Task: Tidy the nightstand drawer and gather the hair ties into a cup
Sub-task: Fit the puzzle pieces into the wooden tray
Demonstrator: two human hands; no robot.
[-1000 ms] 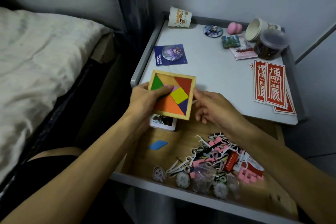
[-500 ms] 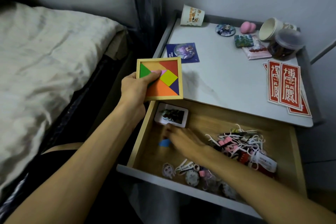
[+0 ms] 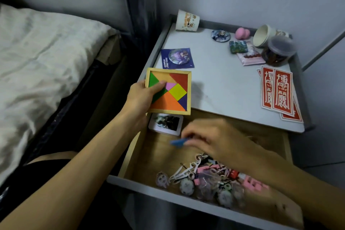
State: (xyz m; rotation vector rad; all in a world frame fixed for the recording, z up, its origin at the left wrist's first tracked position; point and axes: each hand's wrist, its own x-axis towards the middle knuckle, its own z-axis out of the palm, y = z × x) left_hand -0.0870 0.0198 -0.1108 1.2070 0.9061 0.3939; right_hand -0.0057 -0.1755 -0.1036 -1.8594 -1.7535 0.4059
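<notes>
Here, my left hand [image 3: 139, 97] grips the wooden puzzle tray [image 3: 169, 91] above the open drawer [image 3: 160, 157]; my right hand [image 3: 214, 136] pinches a blue piece [image 3: 177, 142] between curled fingertips.

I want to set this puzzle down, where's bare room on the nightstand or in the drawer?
Nightstand top: bare middle, between the blue badge card and the red paper slips; back right corner crowded by a cup and jar. Drawer: bare wood between the photo card and the clutter pile at the front.
</notes>
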